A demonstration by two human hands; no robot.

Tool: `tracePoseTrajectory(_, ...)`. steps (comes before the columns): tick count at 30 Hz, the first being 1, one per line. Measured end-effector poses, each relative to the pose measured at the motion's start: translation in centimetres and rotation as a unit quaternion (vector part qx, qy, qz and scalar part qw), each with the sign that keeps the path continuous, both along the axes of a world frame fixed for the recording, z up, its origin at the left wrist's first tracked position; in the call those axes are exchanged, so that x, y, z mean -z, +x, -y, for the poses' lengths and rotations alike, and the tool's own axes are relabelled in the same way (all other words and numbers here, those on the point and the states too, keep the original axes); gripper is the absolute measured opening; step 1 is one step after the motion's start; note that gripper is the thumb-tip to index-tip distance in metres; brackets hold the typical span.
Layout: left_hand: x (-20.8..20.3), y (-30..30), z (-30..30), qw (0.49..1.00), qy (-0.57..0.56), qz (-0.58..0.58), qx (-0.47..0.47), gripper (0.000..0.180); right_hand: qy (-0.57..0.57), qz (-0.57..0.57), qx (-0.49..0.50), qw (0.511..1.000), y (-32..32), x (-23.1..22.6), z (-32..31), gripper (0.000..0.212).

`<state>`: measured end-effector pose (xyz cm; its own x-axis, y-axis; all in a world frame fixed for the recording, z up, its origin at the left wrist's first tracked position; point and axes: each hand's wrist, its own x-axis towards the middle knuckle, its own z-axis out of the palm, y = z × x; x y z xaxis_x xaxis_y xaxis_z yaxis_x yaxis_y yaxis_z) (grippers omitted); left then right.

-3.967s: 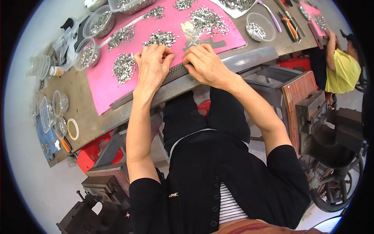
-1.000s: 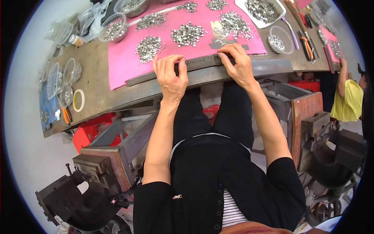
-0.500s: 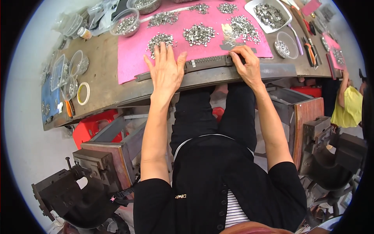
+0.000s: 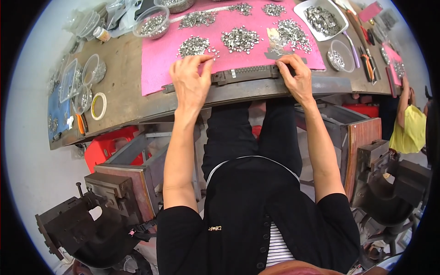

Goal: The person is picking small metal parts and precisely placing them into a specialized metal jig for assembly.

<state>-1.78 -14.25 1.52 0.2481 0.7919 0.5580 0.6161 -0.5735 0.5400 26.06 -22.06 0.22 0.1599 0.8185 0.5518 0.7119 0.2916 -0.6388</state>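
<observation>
A long dark metal bar (image 4: pixel 247 73) with a row of small slots lies along the bench's front edge. My left hand (image 4: pixel 189 85) is above the bar's left part, thumb and fingertips drawn together at a small silvery metal piece. Just behind those fingers spreads a pile of shiny metal pieces (image 4: pixel 192 46) on the pink mat (image 4: pixel 156 68). At the bar's right end my right hand (image 4: pixel 298 79) is curled, thumb and fingertips closed on that end. A second pile of metal pieces (image 4: pixel 239 40) lies behind the middle of the bar.
Clear bowls (image 4: pixel 151 26) and a white tray (image 4: pixel 323 20) hold more metal pieces. Orange-handled pliers (image 4: pixel 365 64) are at the right, a tape roll (image 4: pixel 98 107) at the left. Vises (image 4: pixel 91 215) flank my legs. A person in yellow (image 4: pixel 408 128) works far right.
My left hand has drawn back from the pile toward the bar, its spread fingers now pinched. Several pieces are scattered at the pile's right edge. The right hand stays at the bar's end.
</observation>
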Motion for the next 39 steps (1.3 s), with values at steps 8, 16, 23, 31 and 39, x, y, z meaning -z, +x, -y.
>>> tracePoseTrajectory(8, 0.1, 0.1, -2.3, 0.996, -0.034, -0.074, -0.022, 0.009, -0.031, -0.023, -0.008, 0.999, 0.2, -0.1, 0.0, 0.010)
tracePoseTrajectory(16, 0.3, 0.2, -3.0, 0.991, 0.001, -0.130, -0.012, 0.009, 0.040, 0.128, -0.050, 0.990, -1.2, -1.4, -1.6, 0.009)
tracePoseTrajectory(23, 0.8, 0.4, -3.5, 0.988, 0.023, -0.156, 0.001, 0.009, 0.027, 0.216, -0.164, 0.962, -7.0, -1.6, -8.0, 0.012)
tracePoseTrajectory(31, 0.7, 0.1, -3.4, 0.992, 0.031, -0.120, 0.021, 0.011, 0.010, 0.285, -0.185, 0.940, -8.9, -0.6, -10.5, 0.011)
tracePoseTrajectory(39, -0.3, 1.8, 1.2, 0.989, 0.007, -0.042, 0.145, 0.009, -0.068, 0.113, -0.218, 0.967, -4.4, -2.0, -6.1, 0.008)
